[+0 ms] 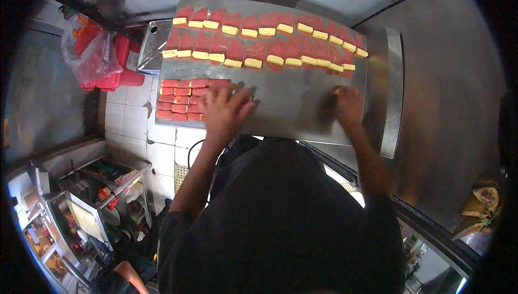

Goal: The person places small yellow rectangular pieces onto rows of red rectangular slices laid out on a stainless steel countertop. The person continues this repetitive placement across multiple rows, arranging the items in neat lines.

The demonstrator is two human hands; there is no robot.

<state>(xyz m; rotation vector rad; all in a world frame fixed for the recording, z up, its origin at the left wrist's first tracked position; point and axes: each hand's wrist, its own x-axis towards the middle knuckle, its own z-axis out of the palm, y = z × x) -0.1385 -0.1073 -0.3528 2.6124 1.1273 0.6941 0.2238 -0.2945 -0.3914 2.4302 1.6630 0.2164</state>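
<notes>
My left hand (224, 111) is over the right end of a block of rolled meat pieces (181, 100), its fingers spread. Some rolls under and beside it are hidden, and the hand is slightly blurred. These rolls lie packed in rows at the left front of the steel table (291, 97). My right hand (348, 105) is low over the table's right side, fingers curled inward; what they hold, if anything, cannot be made out. Beyond both hands, thin red meat slices (236, 50) lie in two long rows, each with a pale yellow block (252, 63) at its near end.
A steel panel (442, 78) with a long handle borders the table on the right. Red containers and a plastic bag (100, 51) are at the left. A cluttered rack (108, 202) stands lower left, near another person's arm (129, 275). Bananas (480, 205) show at right.
</notes>
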